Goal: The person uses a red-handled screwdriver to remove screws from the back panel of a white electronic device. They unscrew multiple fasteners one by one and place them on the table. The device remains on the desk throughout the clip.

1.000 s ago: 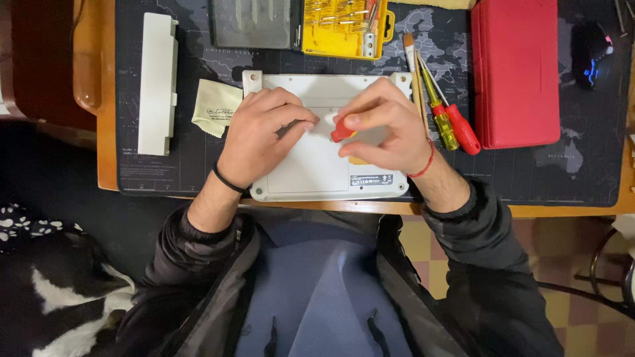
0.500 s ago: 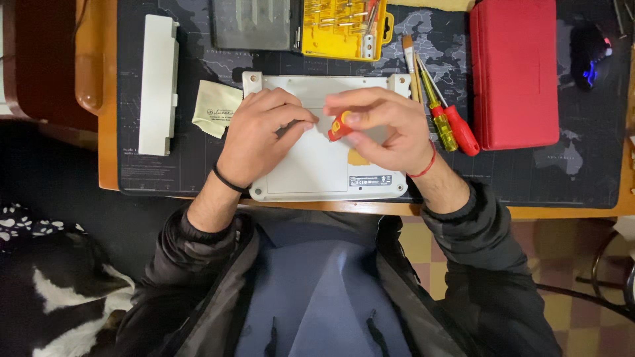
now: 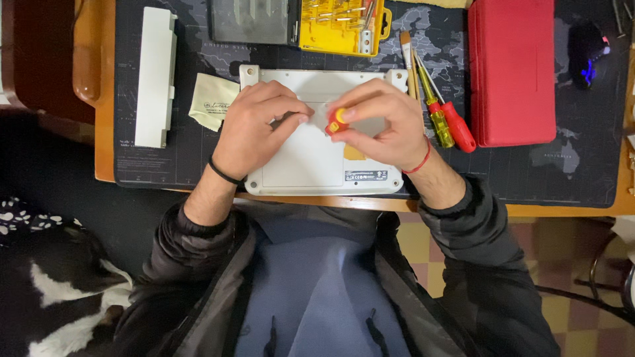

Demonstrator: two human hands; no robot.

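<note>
Right hand (image 3: 383, 122) pinches a small red-and-yellow screwdriver (image 3: 336, 121) between thumb and fingertips, held upright over the middle of the white device (image 3: 311, 165), which lies flat on the dark mat (image 3: 529, 172) at the desk's near edge. Left hand (image 3: 254, 129) rests on the device just left of the screwdriver, fingers curled, forefinger and thumb tips drawn together beside the tool's tip; can't tell if they hold a screw or only steady the tip, too small to see. Risks, judged from this: the tip could slip out of the screw head and scratch the white shell or jab the left fingertips, since they sit touching close to it. A loosened screw could roll off, as the device lies right at the desk edge above the lap. Pressing at a tilt could strip the head. Right of the device: two more screwdrivers (image 3: 446, 122) and a small brush (image 3: 409, 63), near the right wrist, so an elbow move could knock them; a red case (image 3: 512, 69) further right. Behind the device: a yellow bit set (image 3: 340, 26) and a grey tray (image 3: 254, 20). Left of it: a cloth (image 3: 210, 100) and a long white panel (image 3: 155, 76).
</note>
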